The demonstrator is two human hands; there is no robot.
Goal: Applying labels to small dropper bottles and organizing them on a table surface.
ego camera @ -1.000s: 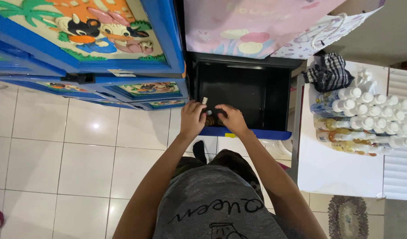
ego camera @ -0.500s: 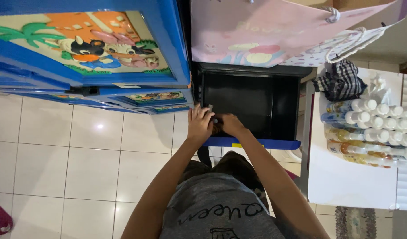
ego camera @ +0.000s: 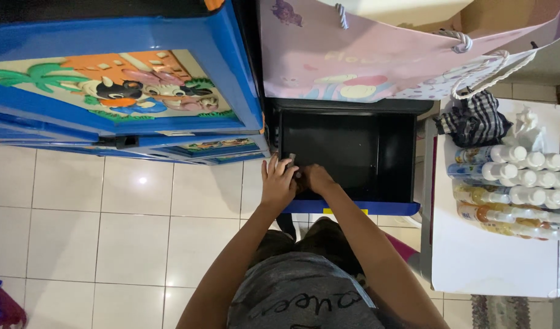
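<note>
Hands are meeting at the near left corner of an open black drawer [ego camera: 353, 152], both reaching in over its blue front edge [ego camera: 377, 208]. The left hand [ego camera: 278, 183] is lying palm down with its fingers [ego camera: 275, 167] stretched forward and held close together, and their tips are touching a small grey object [ego camera: 291, 159] that is sticking up just beyond them; what that object is cannot be told, since it is too small and partly covered. The right hand [ego camera: 317, 178] is curling just to the right of the left fingers, knuckles up, with its fingers folded under and hidden, so whether they are pinching anything cannot be told. Between the two hands something dark is sitting low in the drawer, too shadowed to make out. Beyond the fingertips the drawer floor is showing black and bare toward its back wall. To the left of the left fingers a blue cabinet [ego camera: 127, 116] with a cartoon picture on its door is standing on a white tile floor [ego camera: 78, 237]. Beyond the drawer, a pink paper bag [ego camera: 365, 55] with rope handles is resting above it. Well to the right of the right hand, a white table [ego camera: 475, 262] is carrying rows of small white-capped bottles [ego camera: 511, 189] and a checked cloth [ego camera: 472, 122].
</note>
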